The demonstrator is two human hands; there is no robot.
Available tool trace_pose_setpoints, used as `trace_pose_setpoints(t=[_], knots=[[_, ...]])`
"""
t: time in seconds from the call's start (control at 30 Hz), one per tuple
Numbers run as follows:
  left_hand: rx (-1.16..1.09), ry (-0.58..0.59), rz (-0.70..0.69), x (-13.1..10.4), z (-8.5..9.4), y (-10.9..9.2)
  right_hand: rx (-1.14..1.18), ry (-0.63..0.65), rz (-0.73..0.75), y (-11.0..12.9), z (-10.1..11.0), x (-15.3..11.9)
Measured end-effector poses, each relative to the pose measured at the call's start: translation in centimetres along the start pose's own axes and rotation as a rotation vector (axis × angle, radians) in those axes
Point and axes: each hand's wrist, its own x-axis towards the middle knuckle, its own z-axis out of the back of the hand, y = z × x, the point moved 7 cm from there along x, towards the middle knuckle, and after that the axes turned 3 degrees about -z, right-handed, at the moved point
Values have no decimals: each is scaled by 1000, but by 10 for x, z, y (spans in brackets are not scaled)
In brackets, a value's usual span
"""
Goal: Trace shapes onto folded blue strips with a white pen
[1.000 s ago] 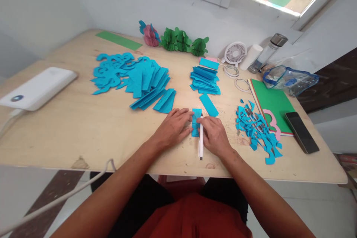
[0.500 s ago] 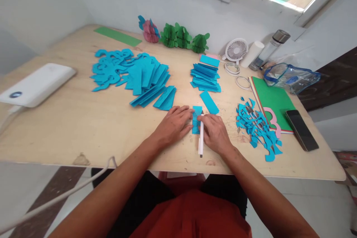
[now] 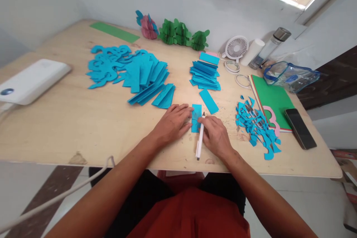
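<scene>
A small blue paper piece (image 3: 196, 113) with a curved pen line lies upright between my hands near the front of the table. My left hand (image 3: 175, 121) rests flat with its fingertips on the paper's left edge. On the other side, my right hand (image 3: 216, 134) has its fingers closed round a white pen (image 3: 200, 141), whose dark tip points away from me. The fingers of that hand also touch the paper's right edge. Just behind lies a loose blue strip (image 3: 209, 101), with a stack of folded blue strips (image 3: 205, 75) beyond it.
Blue cut shapes (image 3: 108, 65) and folded pieces (image 3: 146, 74) lie left, a white power bank (image 3: 35, 80) farther left. Blue scraps (image 3: 256, 124), a green pad (image 3: 272, 96) and a phone (image 3: 300, 128) are right. Paper figures (image 3: 181, 33) and a fan (image 3: 236, 48) stand behind.
The pen has tilted, its lower end swinging slightly left and its tip a little right. My hands stay at the blue paper, and the whole view has shifted slightly.
</scene>
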Motion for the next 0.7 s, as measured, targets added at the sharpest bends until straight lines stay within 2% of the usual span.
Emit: trace_pose_setpoints(t=[0.7], knots=[[-8,3,3,0,7,-5,-14,-16,-7,0,0,0]])
